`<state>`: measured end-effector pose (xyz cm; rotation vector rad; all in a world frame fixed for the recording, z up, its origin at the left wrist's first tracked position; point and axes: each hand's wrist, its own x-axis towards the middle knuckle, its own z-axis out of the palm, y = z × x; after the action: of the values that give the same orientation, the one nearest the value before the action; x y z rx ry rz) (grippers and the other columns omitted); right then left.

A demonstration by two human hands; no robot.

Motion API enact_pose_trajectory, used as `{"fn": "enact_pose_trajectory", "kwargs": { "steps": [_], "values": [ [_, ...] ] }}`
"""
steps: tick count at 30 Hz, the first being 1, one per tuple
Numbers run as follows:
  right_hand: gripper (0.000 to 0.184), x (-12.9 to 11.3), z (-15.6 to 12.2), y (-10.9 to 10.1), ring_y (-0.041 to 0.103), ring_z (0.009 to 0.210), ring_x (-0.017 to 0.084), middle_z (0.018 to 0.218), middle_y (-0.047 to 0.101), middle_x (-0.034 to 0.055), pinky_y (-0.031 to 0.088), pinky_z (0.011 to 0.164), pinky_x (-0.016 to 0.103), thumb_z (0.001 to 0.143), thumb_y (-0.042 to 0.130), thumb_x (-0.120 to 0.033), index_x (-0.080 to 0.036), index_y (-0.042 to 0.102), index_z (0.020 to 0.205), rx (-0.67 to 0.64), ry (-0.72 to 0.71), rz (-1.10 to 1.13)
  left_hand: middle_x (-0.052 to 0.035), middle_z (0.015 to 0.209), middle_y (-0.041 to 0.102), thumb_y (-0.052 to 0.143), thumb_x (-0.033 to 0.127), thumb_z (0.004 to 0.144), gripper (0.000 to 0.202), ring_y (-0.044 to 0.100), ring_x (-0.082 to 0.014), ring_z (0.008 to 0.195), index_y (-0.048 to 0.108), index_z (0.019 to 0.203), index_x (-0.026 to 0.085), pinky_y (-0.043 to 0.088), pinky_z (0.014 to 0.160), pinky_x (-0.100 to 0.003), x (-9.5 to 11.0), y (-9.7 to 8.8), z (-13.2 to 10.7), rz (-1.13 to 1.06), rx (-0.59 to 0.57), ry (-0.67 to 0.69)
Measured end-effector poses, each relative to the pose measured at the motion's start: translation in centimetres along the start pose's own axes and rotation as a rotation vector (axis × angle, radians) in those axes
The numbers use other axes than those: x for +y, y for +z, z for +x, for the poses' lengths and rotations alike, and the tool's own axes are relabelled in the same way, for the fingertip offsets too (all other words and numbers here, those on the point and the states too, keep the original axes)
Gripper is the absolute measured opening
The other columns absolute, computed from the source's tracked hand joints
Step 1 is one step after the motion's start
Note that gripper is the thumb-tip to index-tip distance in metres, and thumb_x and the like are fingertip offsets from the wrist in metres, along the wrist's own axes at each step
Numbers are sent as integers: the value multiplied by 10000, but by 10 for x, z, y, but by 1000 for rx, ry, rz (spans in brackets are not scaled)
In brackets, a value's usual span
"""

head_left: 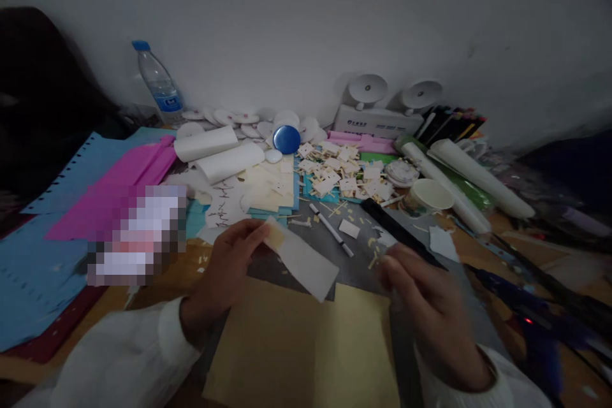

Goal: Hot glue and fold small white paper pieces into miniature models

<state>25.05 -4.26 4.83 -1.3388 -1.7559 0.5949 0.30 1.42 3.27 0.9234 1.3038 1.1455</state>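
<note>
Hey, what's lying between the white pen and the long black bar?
In the head view, a small pale card and yellowish scraps lie between the white pen and black bar.

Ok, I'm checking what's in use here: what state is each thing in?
White strip: held at one end
Left hand: holding the white strip
Right hand: blurred, grip unclear
Bottle: capped
Cup: upright, uncovered
Blue tool: red light on
White rolls: rolled up
Pen: lying down

The 2 loose white sleeves (119, 350) end in banded cuffs (176, 326).
</note>
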Motion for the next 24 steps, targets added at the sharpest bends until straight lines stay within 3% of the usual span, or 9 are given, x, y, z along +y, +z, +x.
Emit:
{"fn": "enact_pose_trajectory", "kwargs": {
  "steps": [2, 3, 7, 10, 13, 16, 20, 24],
  "values": [
    [131, -4, -4, 1, 574, 814, 192, 840, 605, 38, 441, 734, 315, 899, 511, -296, -216, 596, 839, 123, -95, -81, -1, 727, 668, 741, 383, 680, 228, 624, -144, 616, 667, 758, 182, 529, 591, -240, -4, 2, -6, -18, -46, 2],
    [119, -7, -7, 4, 564, 930, 222, 965, 604, 62, 439, 813, 351, 872, 550, -303, -223, 581, 954, 121, -123, -99, -1, 740, 675, 747, 376, 684, 229, 632, -141, 625, 669, 769, 179, 533, 602, -235, -5, 4, -10, -17, -76, -8],
    [512, -21, -19, 25, 497, 1119, 274, 1186, 533, 108, 416, 940, 410, 750, 682, -308, -231, 436, 1192, -19, -52, -61, 0, 760, 696, 741, 359, 707, 211, 650, -138, 622, 676, 795, 179, 545, 619, -240, -1, 11, -33, 34, -196, -52],
    [545, -27, -24, 42, 549, 1051, 249, 1119, 571, 86, 452, 896, 381, 717, 698, -265, -229, 417, 1182, -100, 17, 51, 0, 754, 690, 716, 347, 731, 195, 652, -143, 637, 677, 811, 173, 553, 622, -247, 6, 16, -50, 91, -256, -8],
    [402, -27, -25, 49, 597, 937, 196, 1030, 608, 53, 488, 798, 320, 777, 632, -225, -233, 437, 1129, -152, 73, 221, -7, 762, 678, 676, 321, 771, 161, 649, -148, 680, 676, 815, 166, 553, 638, -246, 11, 17, -61, 128, -319, 73],
    [278, -28, -27, 49, 604, 918, 177, 980, 622, 35, 486, 777, 296, 817, 596, -218, -235, 470, 1063, -137, 104, 351, -8, 759, 671, 649, 307, 798, 143, 640, -143, 698, 670, 835, 171, 537, 663, -242, 11, 16, -66, 156, -392, 115],
    [266, -34, -31, 45, 635, 825, 159, 886, 646, 7, 496, 723, 280, 822, 644, -276, -240, 465, 1015, -153, 163, 578, -2, 713, 658, 646, 317, 805, 146, 611, -132, 662, 661, 844, 177, 485, 621, -219, 4, 14, -68, 257, -545, 115],
    [295, -37, -32, 44, 652, 786, 152, 838, 670, 2, 494, 714, 280, 828, 653, -317, -235, 437, 1012, -185, 231, 735, -3, 675, 630, 613, 331, 831, 182, 587, -132, 647, 636, 767, 162, 450, 605, -218, -1, 15, -68, 343, -535, 105]
  ]
}}
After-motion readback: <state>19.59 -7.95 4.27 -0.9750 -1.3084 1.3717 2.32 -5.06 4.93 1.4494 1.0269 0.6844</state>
